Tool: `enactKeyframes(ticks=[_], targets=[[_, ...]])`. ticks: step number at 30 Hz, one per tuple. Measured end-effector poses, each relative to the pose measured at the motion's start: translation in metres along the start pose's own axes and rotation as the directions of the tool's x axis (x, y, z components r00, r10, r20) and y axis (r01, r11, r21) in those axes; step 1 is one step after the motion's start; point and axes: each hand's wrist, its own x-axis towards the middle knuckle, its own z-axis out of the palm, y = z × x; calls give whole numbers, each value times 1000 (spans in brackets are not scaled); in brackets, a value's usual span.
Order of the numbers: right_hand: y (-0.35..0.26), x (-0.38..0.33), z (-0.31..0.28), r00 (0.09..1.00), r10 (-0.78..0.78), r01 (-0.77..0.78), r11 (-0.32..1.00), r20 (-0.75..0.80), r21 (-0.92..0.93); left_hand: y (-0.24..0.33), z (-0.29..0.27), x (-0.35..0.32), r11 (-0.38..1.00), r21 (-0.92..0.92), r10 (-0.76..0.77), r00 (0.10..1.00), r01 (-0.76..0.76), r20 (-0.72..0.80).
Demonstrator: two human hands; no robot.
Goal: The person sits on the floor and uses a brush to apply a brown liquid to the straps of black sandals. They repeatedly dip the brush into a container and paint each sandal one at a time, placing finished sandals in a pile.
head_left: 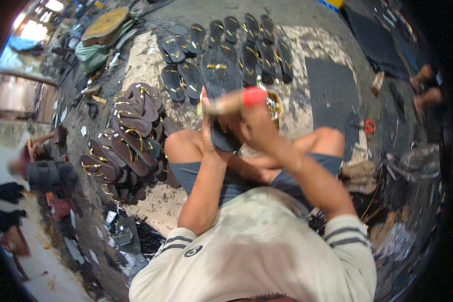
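Upright before me is a large black sandal sole point(221, 83), with a small gold piece on its upper part. My left hand point(210, 132) is closed on its left edge and lower end. Across the sole my right hand point(260, 126) is closed on a tan, stick-like tool point(226, 103) with a red end point(255, 96). Motion smears this tool, so its kind is unclear. Just behind the right hand, a shiny gold-coloured round container point(275, 104) is partly hidden. Several black sandals point(190, 78) with gold straps lie in rows beyond the sole.
Brown sandals with gold straps point(131, 136) are heaped at the left. A dark flat sheet point(329, 93) lies to the right, near a red looped object point(370, 126) and a wooden block point(379, 83). A round wooden block point(105, 24) stands far left. Another person's limbs point(425, 93) show far right.
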Motion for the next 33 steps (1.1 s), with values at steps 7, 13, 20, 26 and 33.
enactKeyframes(ticks=[7,13,20,26,33], targets=[[-27,-38,-67,814,579,-568,806,-30,166,34,-131,128,998,21,-44,934,55,-355],[-23,-16,-138,721,626,-592,779,-298,207,101,-139,276,987,159,67,964,-26,-258],[-8,-30,-130,675,716,-700,698,-177,153,194,-179,271,738,664,252,865,119,-434],[10,-39,-127,626,772,-762,635,-106,126,262,-147,77,-716,671,674,442,193,592],[65,-25,-73,740,673,-660,729,-13,183,261,-231,-84,-606,544,780,569,580,262]])
